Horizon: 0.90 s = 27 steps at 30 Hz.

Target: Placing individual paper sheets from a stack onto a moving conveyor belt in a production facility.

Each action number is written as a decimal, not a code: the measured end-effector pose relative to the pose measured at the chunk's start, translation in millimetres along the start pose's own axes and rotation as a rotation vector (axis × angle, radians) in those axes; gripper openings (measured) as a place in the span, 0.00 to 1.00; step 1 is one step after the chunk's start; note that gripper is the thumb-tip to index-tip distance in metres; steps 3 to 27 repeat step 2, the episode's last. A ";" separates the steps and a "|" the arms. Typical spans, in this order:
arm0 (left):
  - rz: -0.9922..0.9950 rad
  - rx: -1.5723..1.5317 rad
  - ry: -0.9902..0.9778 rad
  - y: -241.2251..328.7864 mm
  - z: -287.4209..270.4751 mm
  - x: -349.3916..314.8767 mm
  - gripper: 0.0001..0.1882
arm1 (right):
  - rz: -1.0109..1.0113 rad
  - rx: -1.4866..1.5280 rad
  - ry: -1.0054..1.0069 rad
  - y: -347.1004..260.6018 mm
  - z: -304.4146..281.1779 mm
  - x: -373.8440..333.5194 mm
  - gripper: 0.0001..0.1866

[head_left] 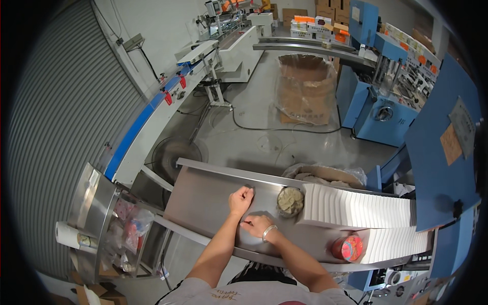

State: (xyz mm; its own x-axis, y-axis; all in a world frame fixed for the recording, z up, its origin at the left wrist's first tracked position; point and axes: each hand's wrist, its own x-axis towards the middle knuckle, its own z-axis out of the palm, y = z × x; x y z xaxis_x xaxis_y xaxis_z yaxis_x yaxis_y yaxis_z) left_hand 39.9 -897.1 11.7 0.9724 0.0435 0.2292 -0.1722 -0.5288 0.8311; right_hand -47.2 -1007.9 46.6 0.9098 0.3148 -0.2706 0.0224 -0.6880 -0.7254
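Note:
My left hand (241,200) is closed over the metal trough, fingers curled in; whatever it holds, if anything, is hidden. Just nearer to me, my right hand (257,225), with a silver bangle at the wrist, is also closed. A tiny red bit shows at its fingertips, too small to name. Right of my hands, a round jar-like object (290,202) with a mottled beige-green top stands against the far row of folded white paper sheets (356,206). A red round container (347,247) stands against the left end of the near row of white sheets (396,245).
The steel trough (198,195) has raised edges. Blue machines (386,114) stand at right; a conveyor with a blue belt (133,133) runs at left. Beyond are a plastic-lined carton (305,94) and a black floor cable (284,130). A paper roll (68,236) hangs left.

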 end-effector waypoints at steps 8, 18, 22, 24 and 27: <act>-0.038 0.001 -0.014 1.4 -1.1 -0.5 0.12 | 0.004 0.024 -0.005 -0.8 -2.1 -0.8 0.19; -0.038 0.001 -0.014 1.4 -1.1 -0.5 0.12 | 0.004 0.024 -0.005 -0.8 -2.1 -0.8 0.19; -0.038 0.001 -0.014 1.4 -1.1 -0.5 0.12 | 0.004 0.024 -0.005 -0.8 -2.1 -0.8 0.19; -0.038 0.001 -0.014 1.4 -1.1 -0.5 0.12 | 0.004 0.024 -0.005 -0.8 -2.1 -0.8 0.19; -0.038 0.001 -0.014 1.4 -1.1 -0.5 0.12 | 0.004 0.024 -0.005 -0.8 -2.1 -0.8 0.19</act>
